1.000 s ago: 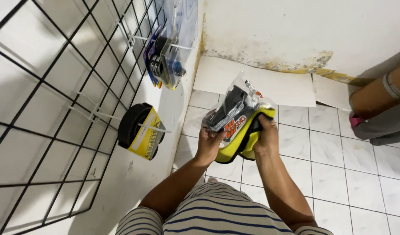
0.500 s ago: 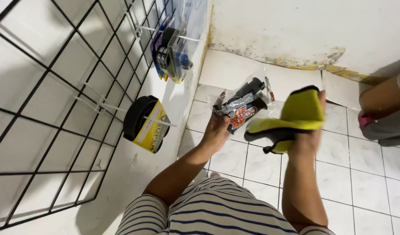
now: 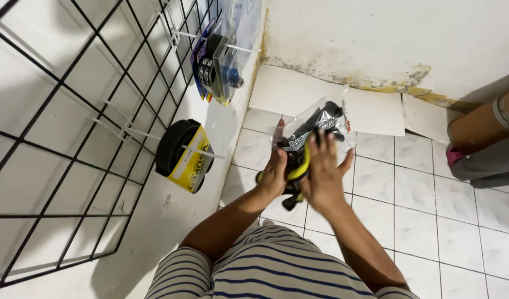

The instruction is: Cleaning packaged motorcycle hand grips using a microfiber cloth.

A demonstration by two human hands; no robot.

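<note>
My left hand (image 3: 274, 176) grips a clear plastic packet with black parts and a printed card (image 3: 315, 124), held over the tiled floor. My right hand (image 3: 323, 178) presses a yellow and black item (image 3: 298, 169) against the underside of that packet, fingers spread over both. The two hands meet in the middle of the view, beside the white wall on the left. My striped top fills the bottom edge.
A black wire grid (image 3: 71, 111) hangs on the left wall. On its white hooks hang a black round item with a yellow card (image 3: 185, 158) and blue packaged goods (image 3: 215, 66). Flat white sheets (image 3: 376, 111) lie along the stained back wall. Another person's arm (image 3: 481, 124) shows at right.
My right hand swung the yellow and black item away to the right, then brought it back against the clear packet in my left hand. The view tilted slightly.
</note>
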